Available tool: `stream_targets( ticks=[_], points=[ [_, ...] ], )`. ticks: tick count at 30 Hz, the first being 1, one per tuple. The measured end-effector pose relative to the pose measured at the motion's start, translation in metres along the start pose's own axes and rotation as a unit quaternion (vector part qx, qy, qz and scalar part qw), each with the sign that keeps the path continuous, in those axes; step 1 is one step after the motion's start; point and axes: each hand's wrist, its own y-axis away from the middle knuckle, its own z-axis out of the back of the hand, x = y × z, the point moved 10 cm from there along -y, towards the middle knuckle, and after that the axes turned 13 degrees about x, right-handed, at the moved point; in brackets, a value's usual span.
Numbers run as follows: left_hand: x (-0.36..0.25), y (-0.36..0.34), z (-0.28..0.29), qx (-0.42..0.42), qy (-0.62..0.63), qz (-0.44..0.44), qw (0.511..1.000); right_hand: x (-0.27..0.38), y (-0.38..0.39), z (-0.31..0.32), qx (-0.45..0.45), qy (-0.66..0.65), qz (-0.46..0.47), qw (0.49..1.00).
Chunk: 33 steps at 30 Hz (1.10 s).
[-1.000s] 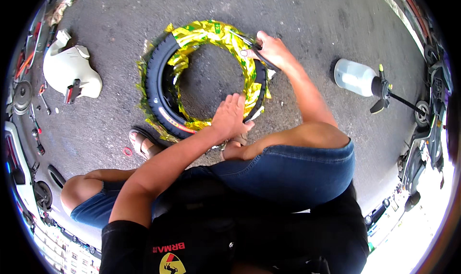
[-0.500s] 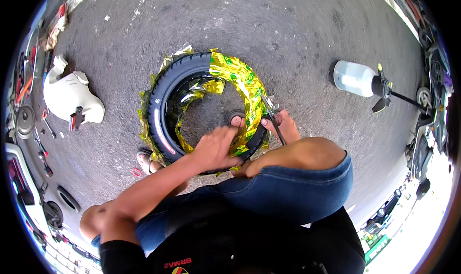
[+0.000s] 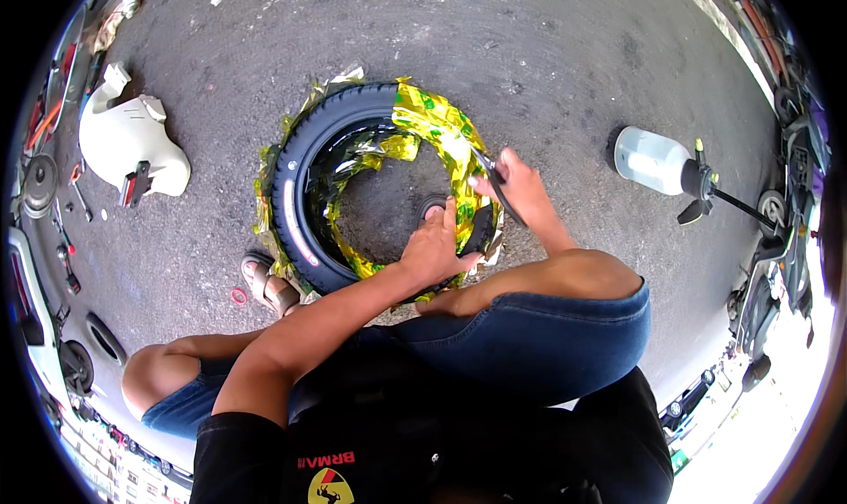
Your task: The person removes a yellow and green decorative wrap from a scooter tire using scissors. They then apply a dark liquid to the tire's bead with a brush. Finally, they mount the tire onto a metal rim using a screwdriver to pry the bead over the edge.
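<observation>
A black tyre [image 3: 297, 213] lies flat on the asphalt in front of me, with torn yellow-green foil wrapping [image 3: 437, 120] still around its right side and loose strips along its left rim. My left hand [image 3: 430, 246] rests on the lower right of the tyre, index finger stretched out and thumb spread, touching the foil. My right hand [image 3: 520, 186] is closed round a slim black-handled tool with a thin metal blade [image 3: 506, 199], its tip at the foil on the tyre's right side. The tool's exact kind is not clear.
On the left sits a white curved plastic part [image 3: 132, 142], with hand tools [image 3: 81, 195] beyond it. A clear spray bottle [image 3: 651, 160] stands at the right. My sandalled foot [image 3: 269, 283] is by the tyre's lower left. Parked motorbikes [image 3: 768, 239] line the right edge.
My right hand has come up from beside my knee, bringing the tool higher along the foil. The left hand has moved right and lower, its fingers now spread out.
</observation>
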Motion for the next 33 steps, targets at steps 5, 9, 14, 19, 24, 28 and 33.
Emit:
stream_targets(
  ticks=[5,9,14,19,24,28,33],
  points=[
    [-0.017,-0.003,-0.006,0.054,-0.043,0.011,0.998,0.07,-0.068,0.04,0.043,0.108,0.082,0.99],
    [-0.012,0.004,-0.011,0.072,-0.017,0.019,0.997,0.1,-0.093,0.033,0.075,0.142,0.164,0.973],
    [-0.023,0.064,0.022,0.219,0.056,-0.032,0.974,0.077,-0.048,0.044,-0.007,0.066,0.192,0.979],
    [-0.047,0.121,0.005,0.166,-0.065,-0.182,0.967,-0.026,0.033,0.028,0.061,-0.218,0.099,0.969],
    [-0.043,0.111,-0.013,0.154,-0.054,-0.177,0.971,0.102,0.018,0.06,-0.036,0.102,0.106,0.988],
    [-0.044,0.125,-0.002,0.151,-0.025,-0.17,0.974,0.175,0.02,0.051,-0.021,0.007,0.194,0.981],
    [-0.053,0.123,0.006,0.048,0.081,-0.152,0.984,0.147,0.057,0.056,-0.055,-0.022,0.25,0.966]
  ],
)
